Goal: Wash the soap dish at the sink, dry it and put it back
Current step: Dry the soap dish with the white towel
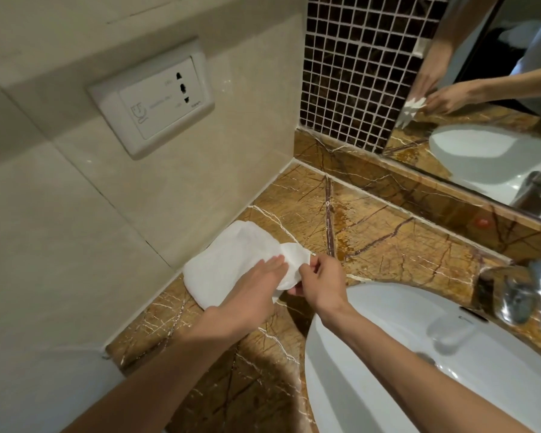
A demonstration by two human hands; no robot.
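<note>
A small white oval object — seemingly the soap dish, though its form is hard to make out against the cloth — is held between the two hands above the counter; the right hand is closed on its right edge, thumb and fingertips pinched together; the left hand is laid flat and open, palm down, with its fingers pressed against the dish's left side and over a folded white towel. The towel is spread on the brown veined marble counter, close to the beige tiled wall on the left; a white basin is set just right of the hands; a chrome tap is seen at the far right; a wall socket is mounted higher up — and both hands are reflected in the mirror.
</note>
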